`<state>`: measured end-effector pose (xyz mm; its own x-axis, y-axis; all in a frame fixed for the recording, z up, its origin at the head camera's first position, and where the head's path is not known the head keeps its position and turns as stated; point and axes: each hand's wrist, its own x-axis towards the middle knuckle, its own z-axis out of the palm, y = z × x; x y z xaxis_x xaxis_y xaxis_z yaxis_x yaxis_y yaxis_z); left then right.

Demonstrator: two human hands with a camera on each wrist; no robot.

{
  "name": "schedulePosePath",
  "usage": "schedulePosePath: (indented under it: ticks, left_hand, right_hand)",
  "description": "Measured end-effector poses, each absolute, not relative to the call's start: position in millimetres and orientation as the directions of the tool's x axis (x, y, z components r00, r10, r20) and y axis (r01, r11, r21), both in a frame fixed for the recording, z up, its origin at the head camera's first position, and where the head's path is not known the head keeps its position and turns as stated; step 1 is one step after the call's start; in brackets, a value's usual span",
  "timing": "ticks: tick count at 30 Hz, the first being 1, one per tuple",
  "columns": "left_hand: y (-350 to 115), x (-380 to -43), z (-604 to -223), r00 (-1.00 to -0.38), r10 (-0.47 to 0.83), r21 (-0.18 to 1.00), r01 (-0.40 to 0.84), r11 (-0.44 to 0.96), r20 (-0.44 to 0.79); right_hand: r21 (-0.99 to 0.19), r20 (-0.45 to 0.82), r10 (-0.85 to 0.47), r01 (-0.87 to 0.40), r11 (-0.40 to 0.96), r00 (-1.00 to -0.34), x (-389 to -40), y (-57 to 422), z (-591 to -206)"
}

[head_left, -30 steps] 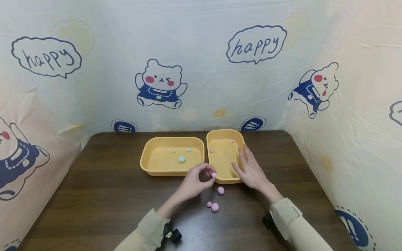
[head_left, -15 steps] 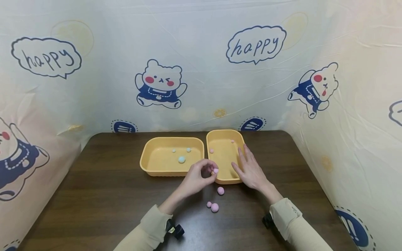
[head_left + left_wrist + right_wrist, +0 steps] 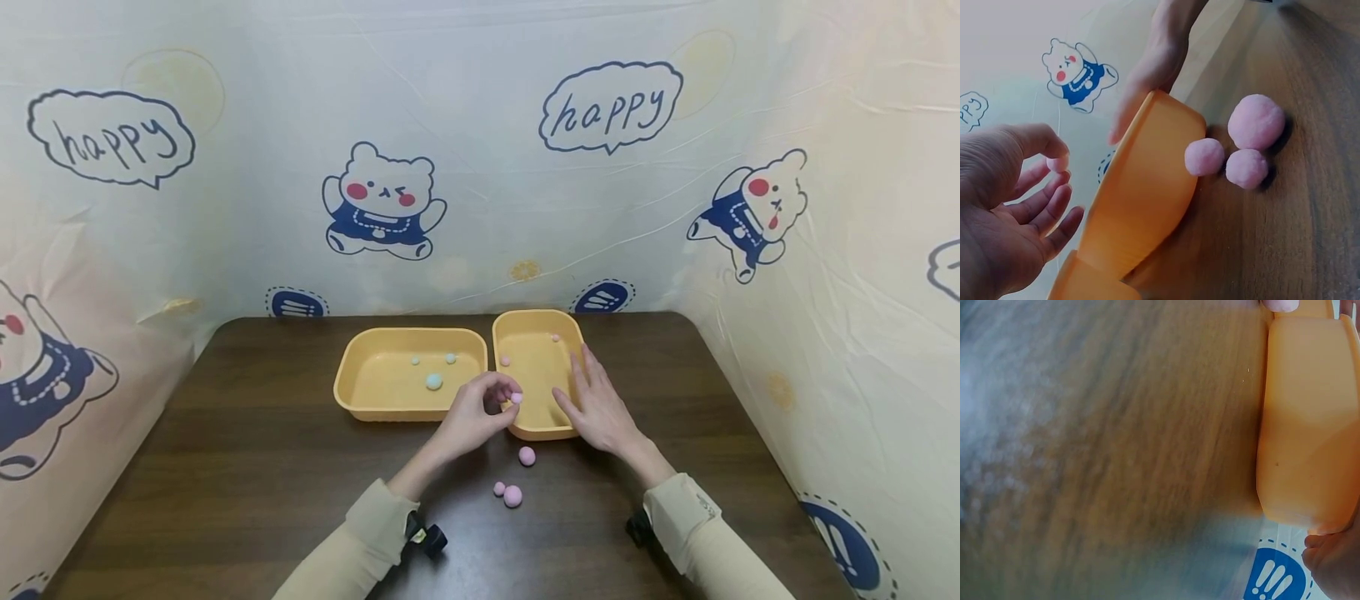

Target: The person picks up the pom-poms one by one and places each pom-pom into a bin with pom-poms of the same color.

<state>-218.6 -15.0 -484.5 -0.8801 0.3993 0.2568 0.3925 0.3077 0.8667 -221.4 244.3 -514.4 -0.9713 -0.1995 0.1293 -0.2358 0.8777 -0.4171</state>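
Observation:
My left hand (image 3: 468, 419) pinches a small pink ball (image 3: 517, 398) between thumb and forefinger, over the near left rim of the right yellow tray (image 3: 551, 433). Its other fingers are loosely bent in the left wrist view, around no other thing. With fingers spread, my right hand (image 3: 603, 410) rests on that tray's right rim. Two tiny pink balls lie inside the tray, one by the left wall (image 3: 506, 361) and one near the back (image 3: 556, 337). In front of it on the table lie a larger pink ball (image 3: 527, 456) and a touching pair, one small (image 3: 499, 488), one large (image 3: 513, 497).
A second yellow tray (image 3: 412, 414) stands to the left, close beside the first. It holds three pale green balls, the largest (image 3: 434, 382) nearest the front. Both trays are on a dark wooden table (image 3: 225, 467), with a printed curtain (image 3: 480, 167) behind and at the sides.
My left hand has moved slightly forward and to the right with the pink ball, from the tray's front corner to above its rim. The right hand has stayed put.

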Motion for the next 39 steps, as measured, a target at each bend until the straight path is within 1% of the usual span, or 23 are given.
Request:
schedulePosePath:
  ticks: [11, 18, 26, 30, 35, 39]
  left_hand:
    - [-10.3, -226.1, -484.2, -0.881, 0.396, 0.874, 0.388, 0.292, 0.259]
    - [-6.2, -233.7, -484.9, -0.884, 0.400, 0.870, 0.381, 0.314, 0.243]
    - [-2.0, -244.9, -481.9, -0.886, 0.400, 0.877, 0.372, 0.306, 0.236]
    - [-0.4, -249.3, -482.0, -0.884, 0.394, 0.868, 0.386, 0.314, 0.251]
    - [1.4, -253.3, -482.7, -0.874, 0.399, 0.854, 0.413, 0.316, 0.276]
    - [2.2, -258.7, -482.5, -0.873, 0.406, 0.853, 0.413, 0.318, 0.271]
  right_hand:
    - [-0.393, 0.118, -0.199, -0.230, 0.891, -0.973, -222.4, 244.3, -514.4]
    - [-0.396, 0.104, -0.197, -0.223, 0.891, -0.975, -222.5, 244.4, -514.0]
    - [-0.359, 0.121, -0.221, -0.250, 0.899, -0.968, -223.6, 244.8, -513.7]
    - [-0.341, 0.118, -0.232, -0.259, 0.904, -0.966, -223.2, 242.8, -512.6]
    - [-0.351, 0.108, -0.236, -0.259, 0.900, -0.966, -224.7, 238.6, -510.6]
    - [-0.346, 0.107, -0.234, -0.257, 0.902, -0.966, -225.1, 237.2, -510.3]
